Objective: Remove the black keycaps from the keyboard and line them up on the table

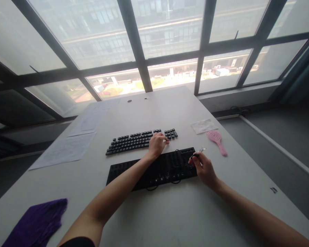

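Observation:
My left hand (157,144) reaches over the keyboard to the rows of loose black keycaps (131,141) laid out behind it. Its fingers are pinched at the right part of the rows; what lies between the fingertips is too small to make out. In my right hand (204,168) is a small keycap puller (195,155) with a dark handle and pale, thin prongs pointing up and right. This hand is over the right end of the black keyboard base (167,168), whose keys look stripped off across much of it. My left forearm hides the base's middle.
A pink hairbrush (216,141) and a white tissue (204,126) lie right of the keycaps. Printed paper sheets (67,149) are at the left, a purple cloth (37,224) at the near left. The white table (180,216) ends by large windows.

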### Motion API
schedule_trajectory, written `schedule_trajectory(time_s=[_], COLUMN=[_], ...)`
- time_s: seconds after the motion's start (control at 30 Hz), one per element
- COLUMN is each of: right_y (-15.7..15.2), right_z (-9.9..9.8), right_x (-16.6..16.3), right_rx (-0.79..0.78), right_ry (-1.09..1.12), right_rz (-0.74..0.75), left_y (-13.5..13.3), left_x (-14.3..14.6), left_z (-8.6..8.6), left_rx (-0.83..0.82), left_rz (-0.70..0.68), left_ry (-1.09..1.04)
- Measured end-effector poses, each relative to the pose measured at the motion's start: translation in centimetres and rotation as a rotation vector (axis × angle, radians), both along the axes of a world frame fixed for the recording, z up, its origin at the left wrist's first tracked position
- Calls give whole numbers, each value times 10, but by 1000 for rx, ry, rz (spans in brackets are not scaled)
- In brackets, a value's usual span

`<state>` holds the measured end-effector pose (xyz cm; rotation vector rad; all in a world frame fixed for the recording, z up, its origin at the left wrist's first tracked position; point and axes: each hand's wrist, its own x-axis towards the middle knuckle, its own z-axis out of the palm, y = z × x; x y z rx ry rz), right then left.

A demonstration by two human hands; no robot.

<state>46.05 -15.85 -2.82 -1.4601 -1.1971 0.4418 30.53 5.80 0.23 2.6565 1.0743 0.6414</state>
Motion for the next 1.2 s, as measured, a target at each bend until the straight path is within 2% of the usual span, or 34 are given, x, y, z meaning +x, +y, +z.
schedule_trajectory(time_s=[0.13, 0.27, 0.43, 0.53, 0.63, 0.73, 0.83, 1.1, 1.2], right_y=[-1, -3, -1, 1, 3, 3, 2, -4, -5], right_z=[7, 13, 11, 9, 10, 14, 16, 17, 11], right_x=[5, 16, 21, 18, 16, 17, 19, 17, 15], right_rx=[36, 54, 1, -35, -65, -90, -86, 97, 129], right_ry=[31, 41, 14, -33, -106, -165, -241, -594, -482], right_rz=[-20, -42, 27, 78, 126, 198, 252, 390, 307], left_y=[1, -12, -68, -105, -125, -130, -129, -133, -130], left_x=[0, -3, -5, -3, 1, 2, 0, -2, -1], left_z=[3, 18, 33, 26, 13, 3, 3, 7, 3], left_rx=[-12, 0, -45, -145, -189, -179, -166, -144, -161], left_rz=[1, -14, -146, -232, -274, -299, -306, -432, -428], left_ry=[-7, -55, -117, -126, -106, -67, -49, -32, -30])
